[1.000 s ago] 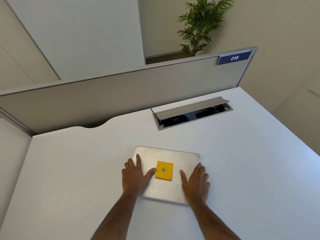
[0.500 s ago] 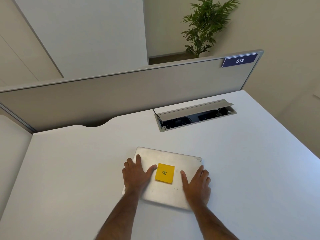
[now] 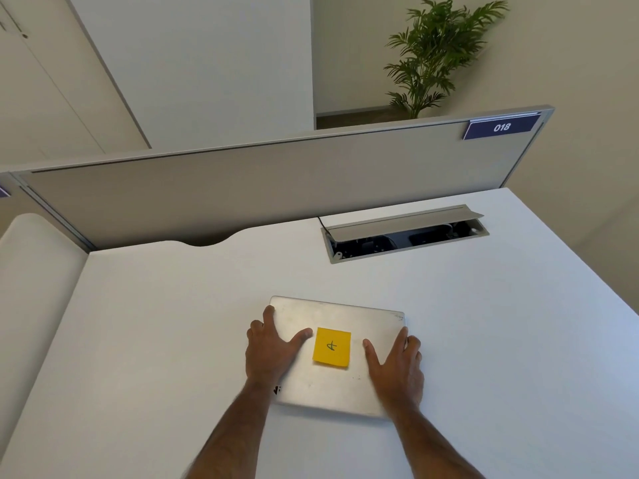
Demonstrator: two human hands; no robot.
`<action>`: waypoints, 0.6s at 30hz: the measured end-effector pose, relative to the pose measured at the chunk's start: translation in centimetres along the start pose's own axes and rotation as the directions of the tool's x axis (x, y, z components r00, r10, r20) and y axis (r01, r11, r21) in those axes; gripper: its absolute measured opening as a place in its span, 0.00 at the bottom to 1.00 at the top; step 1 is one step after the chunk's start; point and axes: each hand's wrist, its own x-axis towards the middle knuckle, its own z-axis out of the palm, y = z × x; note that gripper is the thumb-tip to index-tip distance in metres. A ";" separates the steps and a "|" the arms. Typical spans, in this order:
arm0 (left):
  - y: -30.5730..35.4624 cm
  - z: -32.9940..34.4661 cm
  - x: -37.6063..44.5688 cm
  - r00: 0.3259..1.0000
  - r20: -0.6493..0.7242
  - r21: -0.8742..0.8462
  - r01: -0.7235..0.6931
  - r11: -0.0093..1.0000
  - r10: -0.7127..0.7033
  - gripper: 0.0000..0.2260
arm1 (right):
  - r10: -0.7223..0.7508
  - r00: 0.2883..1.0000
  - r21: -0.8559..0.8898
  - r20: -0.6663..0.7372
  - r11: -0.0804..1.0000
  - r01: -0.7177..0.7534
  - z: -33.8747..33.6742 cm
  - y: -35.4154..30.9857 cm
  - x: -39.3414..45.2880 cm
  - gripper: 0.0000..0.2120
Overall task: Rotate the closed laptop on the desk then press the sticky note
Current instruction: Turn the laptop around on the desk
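Note:
A closed silver laptop [image 3: 332, 316] lies on the white desk [image 3: 155, 323], slightly askew. A yellow sticky note [image 3: 332, 347] with a handwritten mark is stuck to the middle of its lid. My left hand [image 3: 269, 350] lies on the lid's left part, fingers over the left edge and thumb pointing at the note. My right hand [image 3: 397, 368] lies on the right part, fingers over the right edge and thumb on the lid. Neither hand touches the note.
An open cable hatch [image 3: 404, 233] with a raised flap is sunk into the desk behind the laptop. A grey partition [image 3: 259, 188] with a blue "018" label [image 3: 501, 127] closes the desk's far edge. A potted plant [image 3: 435, 53] stands beyond it.
Both hands have stayed on the laptop's sides, and laptop and note have barely shifted. The view itself has moved slightly.

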 end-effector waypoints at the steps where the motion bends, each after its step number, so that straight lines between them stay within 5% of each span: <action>1: -0.1 -0.2 -0.2 1.000 -0.007 -0.010 0.012 1.000 -0.012 0.48 | -0.016 1.000 0.003 0.001 1.000 0.016 -0.1 -0.1 0.2 0.43; 18: -1.3 -2.0 -4.5 0.958 -0.179 -0.143 0.201 0.969 -0.225 0.45 | -0.343 0.936 0.017 0.078 0.939 0.342 -1.2 -3.4 4.4 0.43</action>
